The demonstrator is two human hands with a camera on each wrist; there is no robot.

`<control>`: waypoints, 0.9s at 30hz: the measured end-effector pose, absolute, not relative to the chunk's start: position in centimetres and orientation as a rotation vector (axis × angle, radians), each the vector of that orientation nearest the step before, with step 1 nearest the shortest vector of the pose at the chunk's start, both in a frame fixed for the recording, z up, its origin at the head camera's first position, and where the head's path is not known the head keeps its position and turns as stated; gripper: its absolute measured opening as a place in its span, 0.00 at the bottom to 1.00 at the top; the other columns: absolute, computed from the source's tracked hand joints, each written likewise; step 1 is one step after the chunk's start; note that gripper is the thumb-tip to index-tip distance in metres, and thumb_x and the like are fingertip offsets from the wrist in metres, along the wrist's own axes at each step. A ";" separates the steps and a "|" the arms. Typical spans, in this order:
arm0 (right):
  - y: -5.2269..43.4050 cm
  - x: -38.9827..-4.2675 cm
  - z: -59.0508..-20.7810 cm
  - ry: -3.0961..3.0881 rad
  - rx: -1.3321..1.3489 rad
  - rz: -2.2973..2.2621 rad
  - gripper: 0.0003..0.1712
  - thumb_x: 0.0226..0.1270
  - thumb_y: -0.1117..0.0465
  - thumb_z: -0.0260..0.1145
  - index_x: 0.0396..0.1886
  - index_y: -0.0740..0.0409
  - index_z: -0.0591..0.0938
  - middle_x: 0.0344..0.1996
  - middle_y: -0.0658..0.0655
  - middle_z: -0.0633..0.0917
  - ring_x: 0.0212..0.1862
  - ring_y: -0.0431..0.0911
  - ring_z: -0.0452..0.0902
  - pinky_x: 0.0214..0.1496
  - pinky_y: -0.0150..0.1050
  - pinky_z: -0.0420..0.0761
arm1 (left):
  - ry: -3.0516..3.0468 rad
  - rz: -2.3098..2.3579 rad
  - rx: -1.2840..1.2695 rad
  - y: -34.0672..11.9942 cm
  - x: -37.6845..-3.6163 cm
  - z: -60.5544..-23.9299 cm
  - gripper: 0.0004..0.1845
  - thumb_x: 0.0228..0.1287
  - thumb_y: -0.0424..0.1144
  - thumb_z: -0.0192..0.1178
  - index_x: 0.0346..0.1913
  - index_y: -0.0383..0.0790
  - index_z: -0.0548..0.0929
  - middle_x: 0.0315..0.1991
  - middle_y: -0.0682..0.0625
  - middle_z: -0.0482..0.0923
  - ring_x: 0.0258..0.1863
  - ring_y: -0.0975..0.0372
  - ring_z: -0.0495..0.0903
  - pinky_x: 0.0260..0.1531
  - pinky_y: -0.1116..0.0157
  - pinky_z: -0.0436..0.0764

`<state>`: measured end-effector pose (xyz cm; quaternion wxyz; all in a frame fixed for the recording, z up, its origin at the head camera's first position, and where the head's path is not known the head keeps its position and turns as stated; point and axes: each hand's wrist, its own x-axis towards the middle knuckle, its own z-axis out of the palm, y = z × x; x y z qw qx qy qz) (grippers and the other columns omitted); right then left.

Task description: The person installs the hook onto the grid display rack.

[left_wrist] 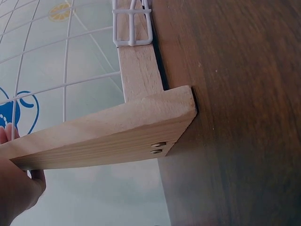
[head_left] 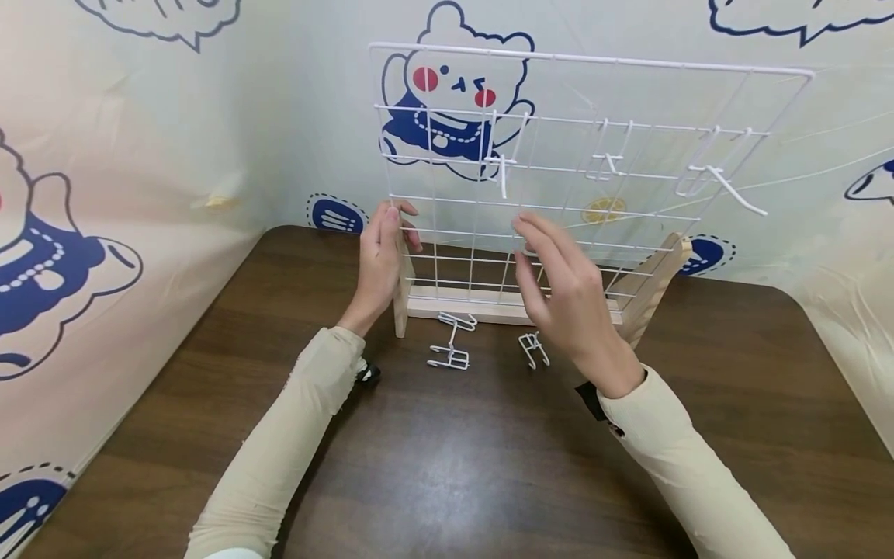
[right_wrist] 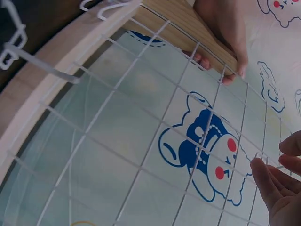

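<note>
Head view: left hand [head_left: 379,260] grips wire grid [head_left: 559,186] stand; right hand [head_left: 569,299] hovers.

White wire grid panel [head_left: 580,147] stands upright in a light wooden base [head_left: 489,304] on the brown table, near the back wall. Left wooden upright [head_left: 401,291] is gripped from the side. Three white wire hooks [head_left: 712,178] hang on the upper rows. Two, possibly three, loose hooks [head_left: 450,341] lie just in front of the base.
</note>
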<state>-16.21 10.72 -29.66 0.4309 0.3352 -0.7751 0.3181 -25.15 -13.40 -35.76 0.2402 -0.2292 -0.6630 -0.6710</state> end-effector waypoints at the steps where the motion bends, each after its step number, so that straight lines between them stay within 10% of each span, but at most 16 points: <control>1: 10.9 -16.1 -29.9 -1.945 0.841 0.789 0.19 0.65 0.74 0.62 0.55 0.68 0.81 0.54 0.64 0.83 0.48 0.55 0.83 0.49 0.49 0.82 | -1.818 -1.836 -0.620 -13.4 -25.1 -35.7 0.19 0.82 0.38 0.37 0.49 0.25 0.73 0.30 0.29 0.73 0.28 0.50 0.76 0.37 0.63 0.80; 12: 13.4 -14.4 -31.4 -2.117 0.896 0.749 0.15 0.67 0.70 0.63 0.52 0.66 0.83 0.52 0.61 0.84 0.54 0.51 0.81 0.54 0.44 0.79 | -1.830 -1.838 -0.590 -13.5 -25.2 -35.7 0.18 0.81 0.37 0.35 0.50 0.25 0.73 0.32 0.28 0.72 0.28 0.47 0.75 0.37 0.62 0.80; 27: 16.4 -14.7 -35.7 -2.580 0.885 0.660 0.09 0.69 0.66 0.61 0.46 0.60 0.84 0.35 0.51 0.85 0.31 0.41 0.75 0.36 0.40 0.79 | -1.832 -1.828 -0.597 -13.3 -25.0 -35.8 0.18 0.82 0.41 0.37 0.50 0.30 0.74 0.33 0.28 0.72 0.28 0.50 0.76 0.37 0.63 0.81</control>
